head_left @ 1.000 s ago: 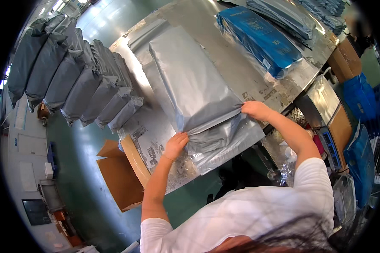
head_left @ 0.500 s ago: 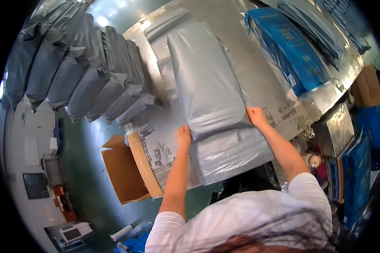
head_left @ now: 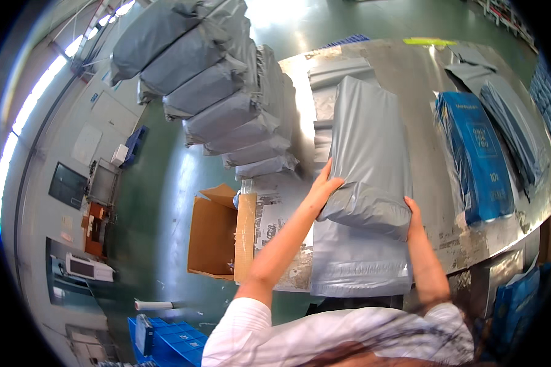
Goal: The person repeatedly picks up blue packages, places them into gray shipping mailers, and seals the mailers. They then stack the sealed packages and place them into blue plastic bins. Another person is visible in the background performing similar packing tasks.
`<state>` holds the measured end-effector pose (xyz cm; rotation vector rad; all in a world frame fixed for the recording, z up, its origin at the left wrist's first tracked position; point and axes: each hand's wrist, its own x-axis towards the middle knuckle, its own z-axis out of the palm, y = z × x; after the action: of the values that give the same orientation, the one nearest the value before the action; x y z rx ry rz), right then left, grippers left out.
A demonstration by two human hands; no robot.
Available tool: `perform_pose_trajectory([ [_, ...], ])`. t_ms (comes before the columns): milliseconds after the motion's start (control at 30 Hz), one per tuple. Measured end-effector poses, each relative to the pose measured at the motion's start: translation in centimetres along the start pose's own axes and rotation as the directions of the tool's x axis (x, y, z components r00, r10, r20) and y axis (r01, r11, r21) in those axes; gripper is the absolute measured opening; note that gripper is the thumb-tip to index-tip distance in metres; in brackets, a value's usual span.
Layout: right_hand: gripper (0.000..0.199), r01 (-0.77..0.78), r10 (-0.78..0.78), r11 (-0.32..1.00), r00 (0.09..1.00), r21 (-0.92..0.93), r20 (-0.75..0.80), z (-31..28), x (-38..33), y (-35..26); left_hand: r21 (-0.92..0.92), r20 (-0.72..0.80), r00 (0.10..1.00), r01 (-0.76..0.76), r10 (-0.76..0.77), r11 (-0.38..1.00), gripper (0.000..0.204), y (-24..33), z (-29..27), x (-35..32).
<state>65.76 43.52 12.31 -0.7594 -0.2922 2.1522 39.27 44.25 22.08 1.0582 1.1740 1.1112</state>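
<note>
A filled grey plastic mailing bag lies lengthwise before me on the metal table. Its bulky near end looks lifted, and the flat flap hangs toward my body over the table's front edge. My left hand grips the left side of that near end, thumb on top, with some fingers hidden beneath. On the opposite side, my right hand holds the bag's right edge, its fingers mostly out of sight. More flat grey bags lie partly under the filled one.
Filled grey bags are stacked high at the left. An open cardboard box stands below them, beside the table. Blue printed packaging and flat grey bags lie on the right. A blue crate sits on the floor.
My hands have gone from pinching the bag's sides to holding around its bulky near end, which now looks raised. The whole view has swung, so things appear farther right.
</note>
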Motion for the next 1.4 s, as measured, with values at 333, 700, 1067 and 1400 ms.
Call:
perform_pose_trajectory([
  [333, 0.049, 0.587, -0.55, 0.809, 0.749, 0.016, 0.37, 23.1, -1.8, -6.8, 0.373, 0.424, 0.519, -0.847, 0.742, 0.379, 0.091, 25.7, -6.1, -7.9],
  [700, 0.059, 0.912, -0.179, 0.399, 0.184, -0.099, 0.967, 62.9, 2.4, -21.0, 0.615, -0.045, 0.006, -0.788, 0.999, 0.032, 0.049, 48.4, -20.6, -2.8],
  [1067, 0.057, 0.94, -0.176, -0.054, 0.324, -0.337, 0.93, 46.7, 13.3, -11.7, 0.944, 0.07, 0.024, -0.324, 0.997, -0.058, 0.026, 29.6, -33.3, 14.5],
  [1400, 0.028, -0.008, -0.502, 0.014, 0.865, -1.0, -0.014, -3.4, -3.5, 11.6, 0.824, 0.4, 0.881, -0.466, 0.25, 0.323, 0.016, -11.8, -3.2, 19.1],
])
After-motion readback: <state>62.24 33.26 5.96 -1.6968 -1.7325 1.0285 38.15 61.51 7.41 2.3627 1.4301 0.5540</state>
